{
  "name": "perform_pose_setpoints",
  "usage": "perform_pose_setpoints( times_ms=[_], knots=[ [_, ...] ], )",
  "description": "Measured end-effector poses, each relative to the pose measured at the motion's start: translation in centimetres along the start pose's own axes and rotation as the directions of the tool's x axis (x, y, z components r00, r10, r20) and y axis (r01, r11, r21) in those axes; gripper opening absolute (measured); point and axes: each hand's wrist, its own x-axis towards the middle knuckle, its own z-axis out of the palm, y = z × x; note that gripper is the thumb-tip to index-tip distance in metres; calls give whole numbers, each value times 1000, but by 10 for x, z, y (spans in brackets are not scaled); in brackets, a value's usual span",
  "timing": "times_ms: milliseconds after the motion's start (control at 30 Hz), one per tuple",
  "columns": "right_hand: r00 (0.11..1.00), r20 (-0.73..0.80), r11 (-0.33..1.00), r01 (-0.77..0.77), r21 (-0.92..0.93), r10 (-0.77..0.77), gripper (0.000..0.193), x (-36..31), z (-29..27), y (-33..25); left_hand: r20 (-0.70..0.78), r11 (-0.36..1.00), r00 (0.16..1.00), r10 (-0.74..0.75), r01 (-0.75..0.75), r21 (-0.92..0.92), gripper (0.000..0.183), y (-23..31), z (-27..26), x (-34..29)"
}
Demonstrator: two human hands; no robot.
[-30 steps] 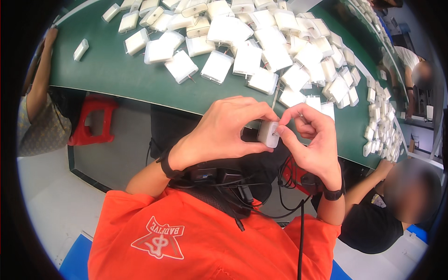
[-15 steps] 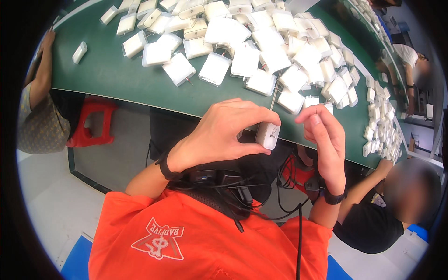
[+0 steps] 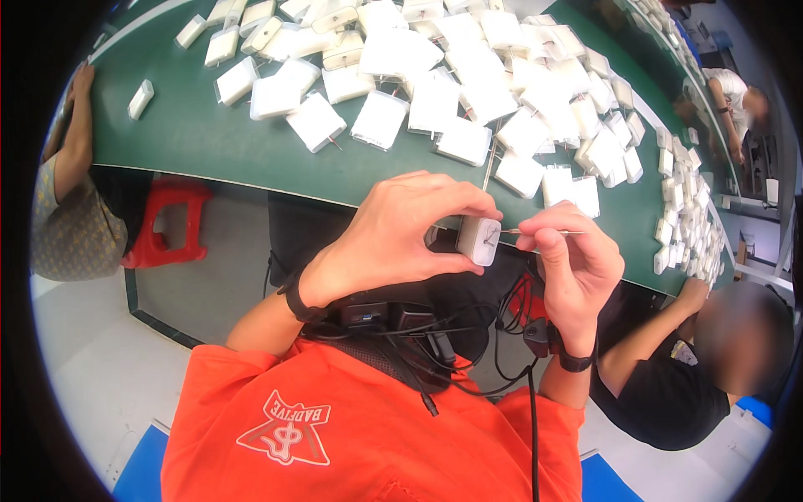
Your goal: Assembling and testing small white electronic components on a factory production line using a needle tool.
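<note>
My left hand (image 3: 393,234) grips a small white block (image 3: 479,241) between thumb and fingers, just off the table's near edge. Dark, thin wire leads cross the end of the block that faces right. In my right hand (image 3: 573,263) a thin metal rod (image 3: 512,231) is pinched, its left tip at or very close to that end; whether it touches the leads I cannot tell. Beyond my hands lies a heap of similar white blocks (image 3: 435,105), several with short reddish or dark leads sticking out.
The green table (image 3: 209,142) curves across the far side. One loose block (image 3: 141,99) lies on its left. A red stool (image 3: 171,222) stands below the table. Cables (image 3: 502,326) hang at my chest. Co-workers sit at left and right, and more blocks (image 3: 686,209) lie far right.
The rod in my right hand has come into sight, lying level beside the block's end. My right hand has turned and dropped slightly. The left hand keeps its hold on the block.
</note>
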Motion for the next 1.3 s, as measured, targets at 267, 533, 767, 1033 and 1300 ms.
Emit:
perform_pose_setpoints(
  times_ms=[267, 533, 767, 1033, 1300],
  knots=[
    [1000, -8, 1000, -6, -13, 6, 3, -2, 5, 9, -1, 1000, 1000, 12, -12, -5, 49, 0, 1, 0],
    [1000, -8, 1000, 12, -27, -12, 5, -2, 2, 6, 0, 1000, 1000, 11, -11, -5, 49, 0, 0, 0],
    [999, -43, 1000, -6, 5, 7, 4, -2, 2, 6, 6, 1000, 1000, 3, -3, -6, 50, 1, -1, 1],
    [998, -64, 1000, -1, -9, 0, 6, -5, 1, 8, 10, 1000, 1000, 14, -14, 3, 49, 0, -1, 0],
    [996, -64, 998, -53, 21, 54, 9, -5, 2, 8, 10, 1000, 1000, 15, -15, 6, 49, -1, 0, 0]
  ],
)
